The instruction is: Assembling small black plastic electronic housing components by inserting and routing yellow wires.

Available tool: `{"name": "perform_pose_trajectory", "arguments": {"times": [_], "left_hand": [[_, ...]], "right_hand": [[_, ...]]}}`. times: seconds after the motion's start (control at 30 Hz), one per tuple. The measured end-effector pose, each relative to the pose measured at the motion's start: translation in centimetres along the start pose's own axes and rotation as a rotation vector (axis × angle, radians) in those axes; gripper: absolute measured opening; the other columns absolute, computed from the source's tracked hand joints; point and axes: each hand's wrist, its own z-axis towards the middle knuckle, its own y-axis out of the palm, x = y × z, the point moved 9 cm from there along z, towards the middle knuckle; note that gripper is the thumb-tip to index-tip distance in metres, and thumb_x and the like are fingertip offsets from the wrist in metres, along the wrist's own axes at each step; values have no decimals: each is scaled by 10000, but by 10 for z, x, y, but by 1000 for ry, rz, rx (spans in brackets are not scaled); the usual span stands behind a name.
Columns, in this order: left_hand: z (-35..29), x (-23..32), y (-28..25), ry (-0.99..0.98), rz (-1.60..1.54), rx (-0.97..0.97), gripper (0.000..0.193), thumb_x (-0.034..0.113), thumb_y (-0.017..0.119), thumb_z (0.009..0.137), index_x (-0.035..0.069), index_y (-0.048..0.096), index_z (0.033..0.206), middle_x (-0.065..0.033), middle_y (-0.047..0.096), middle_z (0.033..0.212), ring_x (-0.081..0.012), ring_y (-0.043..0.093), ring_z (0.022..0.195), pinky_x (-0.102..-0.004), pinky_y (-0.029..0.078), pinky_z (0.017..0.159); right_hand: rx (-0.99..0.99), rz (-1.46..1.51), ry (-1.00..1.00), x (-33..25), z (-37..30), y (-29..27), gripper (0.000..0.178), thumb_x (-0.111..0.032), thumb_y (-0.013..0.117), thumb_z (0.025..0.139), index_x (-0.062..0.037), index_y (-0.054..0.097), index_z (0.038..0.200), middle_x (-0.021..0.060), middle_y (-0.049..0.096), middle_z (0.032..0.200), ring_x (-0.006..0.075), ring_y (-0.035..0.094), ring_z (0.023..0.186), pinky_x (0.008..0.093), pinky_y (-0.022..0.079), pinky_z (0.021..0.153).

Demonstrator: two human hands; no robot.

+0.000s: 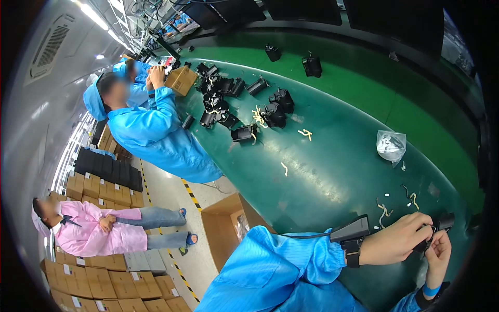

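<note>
At the lower right, over the green table point(332, 171), both hands are close together on a small black plastic part point(445, 222). My left hand point(397, 238) comes in from the left with its fingers bent over the part, and a black strapped device point(352, 234) sits on its wrist. My right hand point(440, 254), with a blue band at its wrist, pinches the part from below. My fingers cover much of the part, so its exact kind is hidden. Short cream-coloured strips point(384, 210) and tiny white pieces lie just beyond my hands.
A clear bag point(391, 146) of white pieces lies near the table's far edge. Black plastic units point(223, 86) are heaped farther up the table. An open carton point(221, 229) stands by the near edge. A co-worker in blue point(150, 130) works at left; a person in pink point(99, 226) stands behind.
</note>
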Motion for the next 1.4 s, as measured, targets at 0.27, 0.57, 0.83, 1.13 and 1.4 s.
{"name": "perform_pose_trajectory", "arguments": {"times": [0.27, 0.57, 0.83, 1.13, 1.4], "left_hand": [[5, 2, 1, -49, -65, -10, 422, -48, 620, 721, 24, 492, 1116, -205, 458, 1260, -397, 464, 1185, -422, 398, 1006], [-8, -36, 3, -583, -659, -98, 532, -68, 701, 747, 70, 428, 1182, -129, 504, 1314, -182, 499, 1211, -325, 393, 1031], [7, -19, -5, -293, -296, -57, 509, -32, 757, 711, 61, 477, 1125, -191, 521, 1326, -237, 587, 1145, -331, 503, 920], [5, -18, -1, -327, -316, -102, 546, -51, 751, 706, 63, 439, 1139, -190, 530, 1310, -242, 573, 1165, -345, 489, 932], [-8, -36, 15, -696, -847, -199, 578, -92, 698, 726, 76, 402, 1193, -120, 526, 1293, -217, 513, 1212, -352, 391, 1025]], "right_hand": [[156, -197, -22, -1, -23, -11, 115, 49, 540, 798, -37, 510, 866, 15, 496, 863, 92, 469, 804, 217, 383, 730], [423, -632, -618, -74, -15, 14, 254, 116, 683, 659, -24, 612, 858, 111, 605, 829, 293, 604, 748, 364, 495, 665], [216, -164, -338, -48, -15, -5, 105, 16, 663, 810, -24, 617, 896, 39, 578, 810, 144, 543, 677, 266, 448, 625], [197, -264, -353, -47, -15, -1, 157, 67, 673, 747, -25, 614, 859, 45, 590, 809, 163, 581, 712, 302, 471, 633], [480, -633, -755, -78, -33, 1, 238, 40, 719, 659, -42, 588, 839, 74, 576, 833, 281, 577, 727, 369, 481, 656]]}}
